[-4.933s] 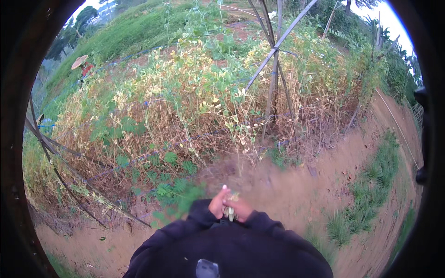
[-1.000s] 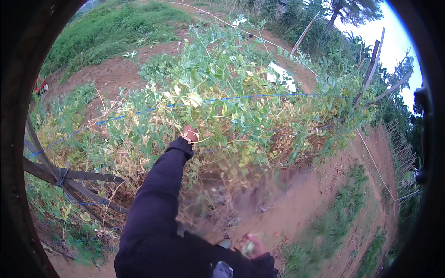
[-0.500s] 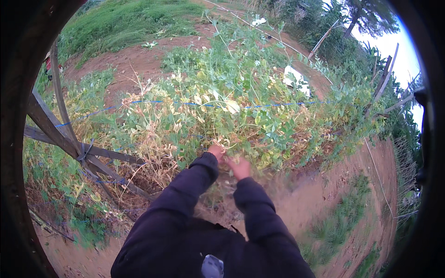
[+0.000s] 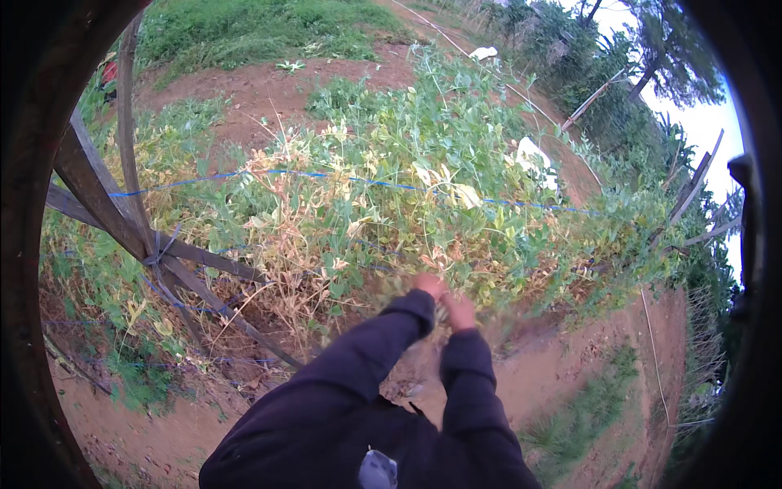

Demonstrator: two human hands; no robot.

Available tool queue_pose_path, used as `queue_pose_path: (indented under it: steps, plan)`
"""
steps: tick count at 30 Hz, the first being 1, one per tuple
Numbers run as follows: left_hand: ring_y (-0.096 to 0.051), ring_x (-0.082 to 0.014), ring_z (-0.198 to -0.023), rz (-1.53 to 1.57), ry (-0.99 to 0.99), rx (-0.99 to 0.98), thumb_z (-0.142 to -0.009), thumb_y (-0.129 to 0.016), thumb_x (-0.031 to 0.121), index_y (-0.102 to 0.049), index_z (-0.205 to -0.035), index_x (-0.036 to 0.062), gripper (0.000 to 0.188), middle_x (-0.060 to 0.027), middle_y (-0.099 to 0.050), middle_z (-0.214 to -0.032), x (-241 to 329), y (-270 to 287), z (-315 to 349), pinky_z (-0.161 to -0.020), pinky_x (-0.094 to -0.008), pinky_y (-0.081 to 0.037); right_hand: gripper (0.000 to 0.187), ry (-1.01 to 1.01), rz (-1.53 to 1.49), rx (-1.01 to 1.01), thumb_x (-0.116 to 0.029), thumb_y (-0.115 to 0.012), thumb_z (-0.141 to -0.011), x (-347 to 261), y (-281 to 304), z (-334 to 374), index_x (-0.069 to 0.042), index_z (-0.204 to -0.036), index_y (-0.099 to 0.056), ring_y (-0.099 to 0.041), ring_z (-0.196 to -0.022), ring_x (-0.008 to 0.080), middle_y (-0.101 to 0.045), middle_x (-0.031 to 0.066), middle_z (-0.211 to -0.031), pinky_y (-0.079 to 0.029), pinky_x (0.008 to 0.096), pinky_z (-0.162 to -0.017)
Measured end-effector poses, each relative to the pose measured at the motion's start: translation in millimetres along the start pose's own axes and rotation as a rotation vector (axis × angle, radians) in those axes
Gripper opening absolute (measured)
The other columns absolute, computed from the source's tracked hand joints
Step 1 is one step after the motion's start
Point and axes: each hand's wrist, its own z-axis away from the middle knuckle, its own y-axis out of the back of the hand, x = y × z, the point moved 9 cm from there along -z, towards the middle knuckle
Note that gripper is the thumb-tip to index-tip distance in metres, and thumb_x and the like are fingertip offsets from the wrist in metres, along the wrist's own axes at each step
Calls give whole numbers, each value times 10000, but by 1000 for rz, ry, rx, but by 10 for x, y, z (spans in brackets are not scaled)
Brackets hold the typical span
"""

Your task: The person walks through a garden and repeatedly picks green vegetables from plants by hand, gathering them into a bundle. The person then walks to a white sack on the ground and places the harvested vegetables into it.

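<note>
Vines [image 4: 391, 220] of pea plants fill the row ahead, strung on a blue cord [image 4: 326, 175]. Both hands meet at the near edge: left hand [image 4: 429, 285] and right hand [image 4: 461, 310] touch among the leaves; their grip cannot be told. Crossed poles [image 4: 138, 236] stand left; bare soil [image 4: 570, 367] lies open to the right.

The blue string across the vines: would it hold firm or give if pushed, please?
The blue string looks thin and sags slightly between supports, so it would probably give and spring back. It seems light. The vines leaning on it look floppy and would likely sway along.
</note>
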Motion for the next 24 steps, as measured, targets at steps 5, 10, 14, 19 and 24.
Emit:
queue_pose_path:
  steps: [5,10,14,19,24]
  plan:
    - [-584,-214,-591,926,487,61,-683,-632,143,-612,-665,29,117,-83,-613,-637,-280,-198,60,-574,-350,-463,289,-111,-153,25,-187,-673,-717,-135,115,156,53,-859,-595,-568,-697,119,-622,69,-772,-441,256,-623]
    - [-597,-221,-630,783,589,200,-682,-649,166,-629,-723,52,122,-93,-622,-668,-398,230,-34,-606,-360,-466,204,-28,-439,-139,-161,-644,-744,-259,100,405,-1,-859,-591,-567,-605,121,-615,65,-747,-453,246,-558]
    - [-588,-321,-824,-312,-246,-326,-749,-473,158,-634,-832,43,214,-136,-619,-895,-196,410,-609,-710,-411,-464,164,-280,-837,-61,-156,-579,-791,228,474,663,-18,-880,-564,-574,-544,163,-600,88,-709,-480,295,-492]
    - [-597,-296,-687,-342,149,-124,-724,-554,270,-627,-809,57,241,-136,-617,-783,-1454,817,-1287,-613,-396,-473,153,-416,-1187,152,-247,-513,-846,1086,1138,1416,-98,-846,-546,-579,-604,189,-591,80,-708,-479,328,-455]
    - [-586,-282,-682,114,201,89,-713,-572,205,-590,-887,44,238,-144,-609,-790,-2065,-31,-1393,-605,-374,-470,177,-490,-1347,254,-282,-494,-860,1618,1427,2222,-113,-828,-537,-589,-669,189,-572,27,-832,-477,349,-457]
